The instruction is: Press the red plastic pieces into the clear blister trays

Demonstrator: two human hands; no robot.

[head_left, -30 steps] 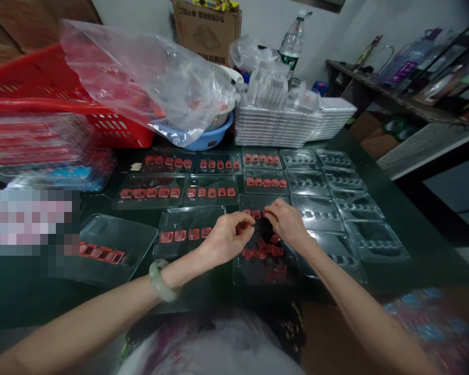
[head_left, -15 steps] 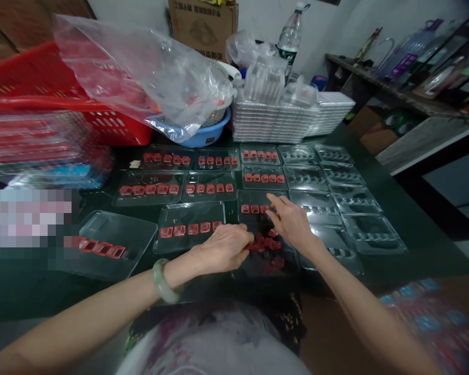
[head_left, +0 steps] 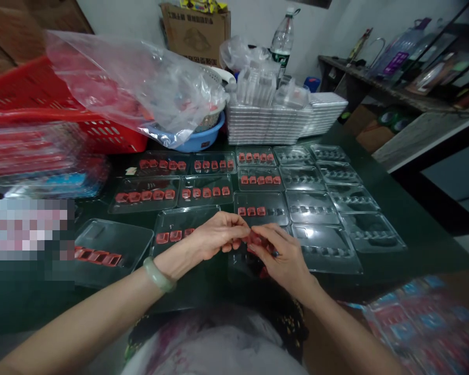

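My left hand (head_left: 224,235), with a green bangle (head_left: 159,276) on its wrist, is closed in a pinch; what lies in its fingers is hidden. Its fingertips meet those of my right hand (head_left: 283,255), which is closed on a small red translucent piece (head_left: 255,238). Loose red pieces (head_left: 263,272) lie below, partly covered by my hands. Just beyond, a clear blister tray (head_left: 274,201) holds three red pieces (head_left: 251,211) at the left of its row of slots. Left of it, another clear tray (head_left: 168,219) with red pieces is partly behind my left hand.
Filled trays (head_left: 144,182) lie at centre-left, unfilled clear trays (head_left: 311,200) on the right. Behind stand stacked trays (head_left: 263,127), a blue basin (head_left: 205,139), a red basket (head_left: 115,136) and a plastic bag (head_left: 140,78). Packaged goods (head_left: 410,317) are at lower right.
My right hand has left the third slot of the tray, which shows a red piece, and moved down to my left hand. My left hand has risen slightly off the loose pieces.
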